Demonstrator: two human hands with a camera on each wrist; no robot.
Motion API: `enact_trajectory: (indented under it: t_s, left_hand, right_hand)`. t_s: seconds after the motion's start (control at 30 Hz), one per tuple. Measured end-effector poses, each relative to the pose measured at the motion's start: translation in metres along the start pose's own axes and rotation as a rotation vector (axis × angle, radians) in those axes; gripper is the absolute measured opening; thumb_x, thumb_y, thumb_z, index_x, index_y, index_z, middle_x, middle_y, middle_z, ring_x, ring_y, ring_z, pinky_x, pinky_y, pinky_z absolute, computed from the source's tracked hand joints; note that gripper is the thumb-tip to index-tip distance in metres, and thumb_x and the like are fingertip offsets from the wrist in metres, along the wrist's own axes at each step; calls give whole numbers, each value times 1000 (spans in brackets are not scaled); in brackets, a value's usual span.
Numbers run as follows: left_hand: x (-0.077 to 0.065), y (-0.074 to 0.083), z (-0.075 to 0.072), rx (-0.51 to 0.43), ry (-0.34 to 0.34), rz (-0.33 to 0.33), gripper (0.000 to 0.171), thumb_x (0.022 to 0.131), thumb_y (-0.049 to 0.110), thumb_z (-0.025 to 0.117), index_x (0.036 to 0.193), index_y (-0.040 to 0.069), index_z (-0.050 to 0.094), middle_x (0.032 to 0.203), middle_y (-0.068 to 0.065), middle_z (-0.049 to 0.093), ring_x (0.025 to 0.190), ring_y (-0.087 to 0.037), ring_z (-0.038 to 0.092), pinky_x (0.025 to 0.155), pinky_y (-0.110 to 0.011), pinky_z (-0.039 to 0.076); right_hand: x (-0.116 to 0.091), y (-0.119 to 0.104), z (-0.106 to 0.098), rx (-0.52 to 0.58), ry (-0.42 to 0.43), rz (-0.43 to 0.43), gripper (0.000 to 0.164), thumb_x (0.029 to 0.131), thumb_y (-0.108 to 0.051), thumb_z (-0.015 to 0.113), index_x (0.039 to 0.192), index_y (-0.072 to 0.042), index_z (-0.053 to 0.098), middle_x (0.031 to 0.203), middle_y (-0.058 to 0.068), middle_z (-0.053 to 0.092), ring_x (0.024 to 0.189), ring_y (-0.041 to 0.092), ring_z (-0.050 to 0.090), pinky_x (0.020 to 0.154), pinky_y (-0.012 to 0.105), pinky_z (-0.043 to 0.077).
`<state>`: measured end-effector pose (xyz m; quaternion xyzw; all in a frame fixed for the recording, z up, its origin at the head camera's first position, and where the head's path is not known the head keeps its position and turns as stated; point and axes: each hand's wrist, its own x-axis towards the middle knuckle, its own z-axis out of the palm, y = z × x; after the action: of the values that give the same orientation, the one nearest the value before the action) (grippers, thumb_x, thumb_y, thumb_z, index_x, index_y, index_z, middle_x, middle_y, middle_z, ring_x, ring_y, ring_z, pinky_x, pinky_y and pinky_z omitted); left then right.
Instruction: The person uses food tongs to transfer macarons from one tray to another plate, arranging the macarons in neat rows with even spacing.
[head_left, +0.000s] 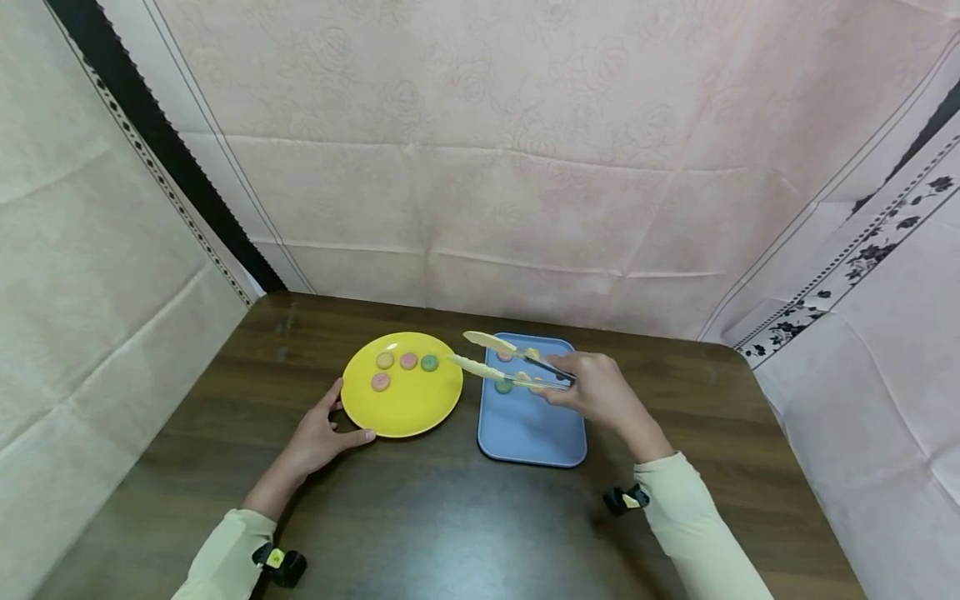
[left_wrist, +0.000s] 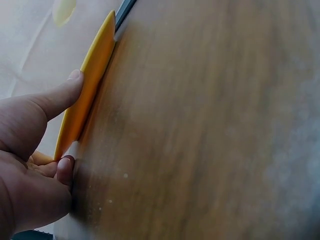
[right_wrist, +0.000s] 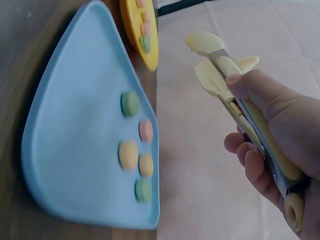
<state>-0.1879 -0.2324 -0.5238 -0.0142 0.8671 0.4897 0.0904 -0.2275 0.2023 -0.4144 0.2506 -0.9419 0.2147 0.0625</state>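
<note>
My left hand [head_left: 318,437] grips the rim of a round yellow plate [head_left: 401,412], its thumb on the near edge and its fingers at the left side. In the left wrist view some fingers [left_wrist: 65,170] curl at the plate's edge. Several pink, green and cream macarons [head_left: 408,361] lie on the plate's far half. My right hand [head_left: 592,387] holds tongs [right_wrist: 245,120] with pale yellow tips, spread apart with nothing between them. The tongs reach left over a blue tray [head_left: 532,433]. Several macarons [right_wrist: 131,104] lie on that tray, partly hidden by the tongs in the head view.
Plate and tray stand side by side on a dark brown wooden table [head_left: 420,517], with a narrow gap between them. Pale patterned cloth [head_left: 480,208] hangs behind the table's far edge and along both sides.
</note>
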Motion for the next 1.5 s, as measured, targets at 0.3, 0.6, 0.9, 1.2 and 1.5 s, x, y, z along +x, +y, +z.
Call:
enact_trajectory:
  t_s: [0.3,0.6,0.9,1.2,1.5]
  left_hand:
    - [-1,1,0,-13,-9,19,121,83,37,87,164,1,3,156,-30,36,143,-42,34,112,-59,36]
    - [-3,3,0,-12,-12,13,120,84,35,86,164,1,3,156,-30,36,144,-43,34,113,-60,36]
    - [-5,5,0,-24,-13,1,120,84,34,87,164,2,2,157,-30,35,144,-43,33,113,-60,35]
    - [-4,3,1,-18,-4,9,121,83,35,87,164,2,3,155,-30,37,143,-42,35,112,-60,36]
    - [-4,3,0,-21,-4,0,121,83,35,87,164,3,2,155,-28,38,143,-42,34,113,-59,36]
  right_hand:
    - [-34,34,-16,-77,48,0,52,82,-29,88,119,4,74,96,14,76,77,20,69,67,40,56]
    - [-59,65,-20,-95,5,-6,45,83,-28,87,117,-1,76,89,6,74,66,8,52,59,28,47]
    - [-73,89,-15,-111,-30,60,49,83,-30,86,120,1,74,96,11,75,70,11,54,60,29,48]
    - [-80,101,-3,-90,-55,98,50,84,-32,86,121,0,74,96,8,75,70,12,52,59,27,45]
    - [-83,102,-1,-58,-54,89,49,85,-30,85,121,2,74,94,7,74,66,10,50,56,24,43]
